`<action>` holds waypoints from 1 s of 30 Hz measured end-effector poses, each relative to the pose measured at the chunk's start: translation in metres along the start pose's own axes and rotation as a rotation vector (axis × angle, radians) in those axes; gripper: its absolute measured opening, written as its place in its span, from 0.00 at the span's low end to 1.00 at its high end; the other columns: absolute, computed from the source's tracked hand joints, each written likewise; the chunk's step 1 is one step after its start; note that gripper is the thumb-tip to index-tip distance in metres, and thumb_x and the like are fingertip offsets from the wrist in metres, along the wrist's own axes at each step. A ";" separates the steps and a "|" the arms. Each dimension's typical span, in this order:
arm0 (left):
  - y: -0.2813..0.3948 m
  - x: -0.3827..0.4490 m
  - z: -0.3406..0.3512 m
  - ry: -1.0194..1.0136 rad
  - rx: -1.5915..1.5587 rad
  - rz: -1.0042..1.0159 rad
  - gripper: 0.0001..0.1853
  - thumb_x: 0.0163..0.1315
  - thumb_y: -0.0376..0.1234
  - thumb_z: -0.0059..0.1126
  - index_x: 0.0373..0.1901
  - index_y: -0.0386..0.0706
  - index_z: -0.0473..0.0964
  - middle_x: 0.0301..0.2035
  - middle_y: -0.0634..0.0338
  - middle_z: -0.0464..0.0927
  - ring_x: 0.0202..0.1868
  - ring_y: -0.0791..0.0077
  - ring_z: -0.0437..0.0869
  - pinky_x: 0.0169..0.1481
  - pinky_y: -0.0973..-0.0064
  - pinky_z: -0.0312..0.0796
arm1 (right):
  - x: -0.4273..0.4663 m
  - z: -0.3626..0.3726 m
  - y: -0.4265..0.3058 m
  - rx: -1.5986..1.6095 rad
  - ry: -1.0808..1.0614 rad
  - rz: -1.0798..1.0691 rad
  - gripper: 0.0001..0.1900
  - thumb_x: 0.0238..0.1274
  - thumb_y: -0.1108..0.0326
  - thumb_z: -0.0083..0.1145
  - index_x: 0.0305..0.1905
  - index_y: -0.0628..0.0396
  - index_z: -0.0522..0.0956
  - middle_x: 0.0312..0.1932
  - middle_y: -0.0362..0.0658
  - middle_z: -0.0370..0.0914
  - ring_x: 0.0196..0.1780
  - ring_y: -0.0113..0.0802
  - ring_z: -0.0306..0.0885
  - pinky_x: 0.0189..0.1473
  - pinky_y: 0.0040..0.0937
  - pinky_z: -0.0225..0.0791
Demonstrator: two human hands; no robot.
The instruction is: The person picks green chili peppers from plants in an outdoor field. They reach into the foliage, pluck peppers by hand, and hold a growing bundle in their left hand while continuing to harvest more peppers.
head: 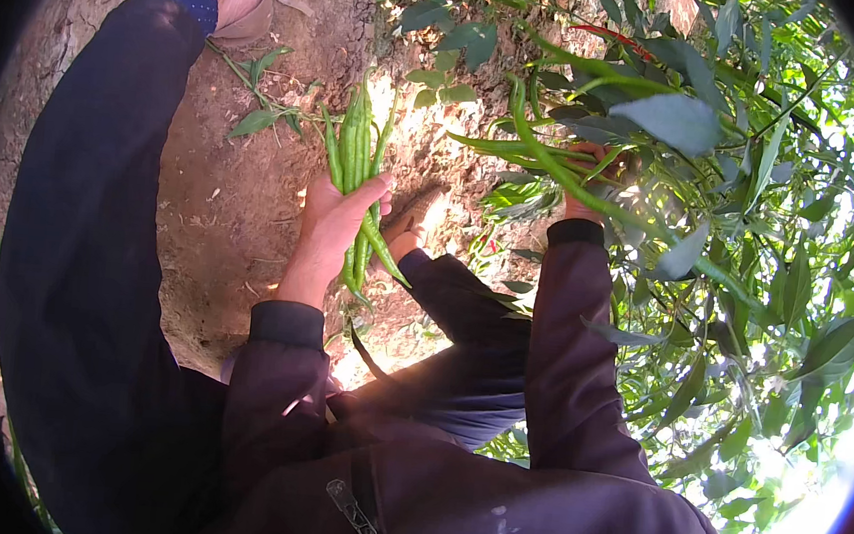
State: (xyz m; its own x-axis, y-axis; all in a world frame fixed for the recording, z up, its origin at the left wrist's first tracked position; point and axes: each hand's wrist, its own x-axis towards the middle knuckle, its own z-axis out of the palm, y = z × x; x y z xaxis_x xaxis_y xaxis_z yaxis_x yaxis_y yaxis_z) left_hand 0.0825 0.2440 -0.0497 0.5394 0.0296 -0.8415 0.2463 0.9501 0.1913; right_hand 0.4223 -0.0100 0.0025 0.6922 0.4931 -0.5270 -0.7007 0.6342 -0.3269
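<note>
My left hand (345,208) is closed round a bunch of long green chili peppers (356,141), held over bare soil near the middle of the view. Their ends stick out above and below the fist. To the right, my right hand (592,171) reaches in among the leaves of a chili plant (752,240). Long green peppers (511,148) lie at its fingers, partly covered by leaves; whether the hand grips them or only touches them cannot be told. Another long green pepper (576,185) hangs in front of that wrist, close to the camera.
Dense foliage fills the right side, with a red chili pepper (614,37) near the top. A cut or fallen leafy sprig (259,107) lies on the brown soil (214,197). My bent legs are at left and centre, with a shoe (256,5) at the upper left.
</note>
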 end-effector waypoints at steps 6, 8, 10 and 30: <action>0.001 -0.001 0.002 0.000 -0.008 -0.016 0.09 0.68 0.33 0.69 0.42 0.38 0.81 0.31 0.61 0.83 0.31 0.75 0.85 0.37 0.76 0.77 | -0.012 -0.029 -0.054 -0.422 -0.032 -0.229 0.15 0.62 0.50 0.68 0.37 0.50 0.85 0.35 0.40 0.85 0.43 0.37 0.83 0.46 0.45 0.78; 0.002 -0.001 0.003 0.002 -0.017 -0.017 0.09 0.68 0.33 0.69 0.42 0.37 0.81 0.31 0.61 0.83 0.31 0.74 0.85 0.37 0.76 0.77 | -0.023 -0.030 -0.052 -0.691 0.339 -0.420 0.22 0.65 0.42 0.65 0.43 0.53 0.85 0.41 0.44 0.87 0.50 0.41 0.84 0.57 0.53 0.78; 0.002 -0.001 0.005 0.003 -0.014 -0.010 0.09 0.67 0.32 0.70 0.42 0.37 0.81 0.31 0.60 0.83 0.31 0.74 0.85 0.36 0.76 0.77 | -0.030 -0.037 -0.029 -0.514 0.371 -0.555 0.26 0.73 0.44 0.57 0.63 0.52 0.76 0.59 0.44 0.80 0.60 0.42 0.79 0.66 0.51 0.74; 0.002 -0.012 0.018 -0.366 0.386 0.075 0.19 0.60 0.26 0.67 0.54 0.33 0.79 0.40 0.60 0.86 0.39 0.78 0.83 0.44 0.73 0.77 | -0.113 0.080 0.260 -1.465 0.493 -0.263 0.26 0.86 0.53 0.39 0.43 0.67 0.79 0.25 0.44 0.79 0.26 0.28 0.76 0.30 0.27 0.71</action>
State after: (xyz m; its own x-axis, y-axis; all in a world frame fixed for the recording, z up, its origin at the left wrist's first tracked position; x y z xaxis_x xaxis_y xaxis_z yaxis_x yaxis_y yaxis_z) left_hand 0.0913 0.2399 -0.0305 0.7956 -0.0824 -0.6002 0.4369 0.7644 0.4742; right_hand 0.1757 0.1467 0.0396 0.9001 0.0443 -0.4333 -0.3281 -0.5853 -0.7415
